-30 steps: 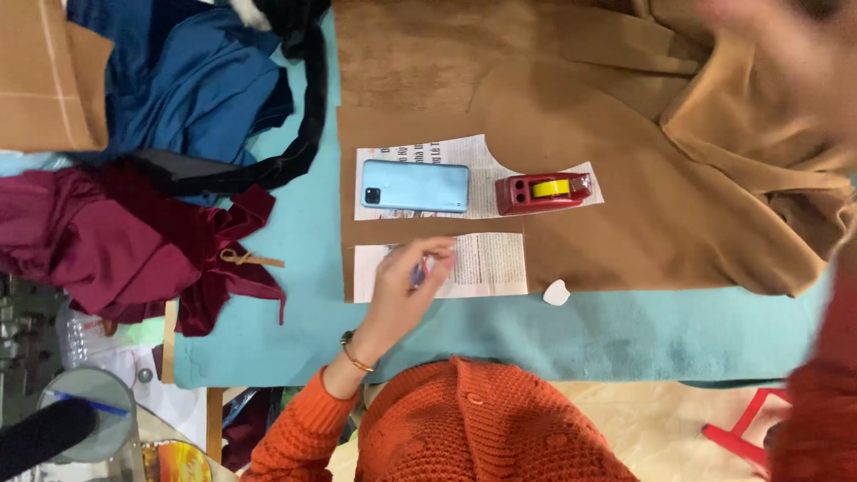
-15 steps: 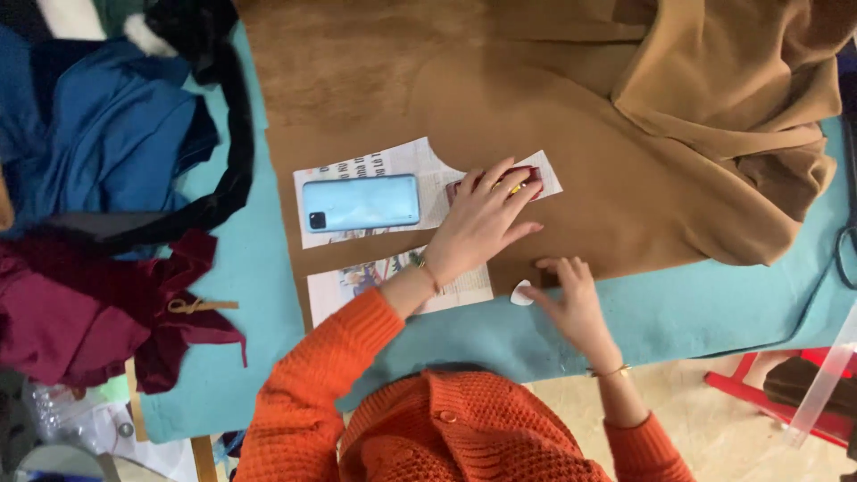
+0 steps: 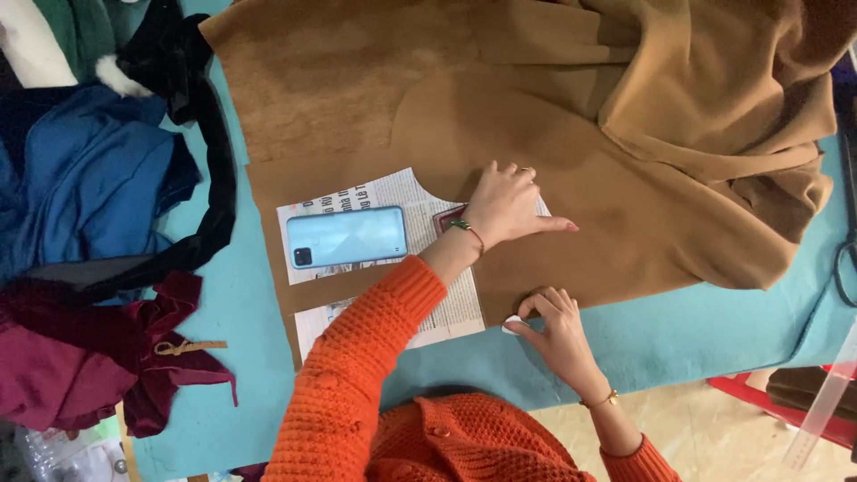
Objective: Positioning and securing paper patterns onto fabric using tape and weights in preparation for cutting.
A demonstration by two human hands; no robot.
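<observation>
A small white piece of chalk (image 3: 512, 323) lies at the near edge of the tan, soft-napped fabric (image 3: 553, 152), which is spread flat across the teal table (image 3: 714, 321) with its right side bunched in folds.

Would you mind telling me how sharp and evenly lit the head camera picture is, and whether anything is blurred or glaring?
Head view: light is soft and even, shadows faint beside the left hand and right hand; both hands, the tan fabric and the orange sleeve look sharp; a mild sheen on the light blue phone, no harsh glare; the clear ruler at the right edge looks softer.
</observation>
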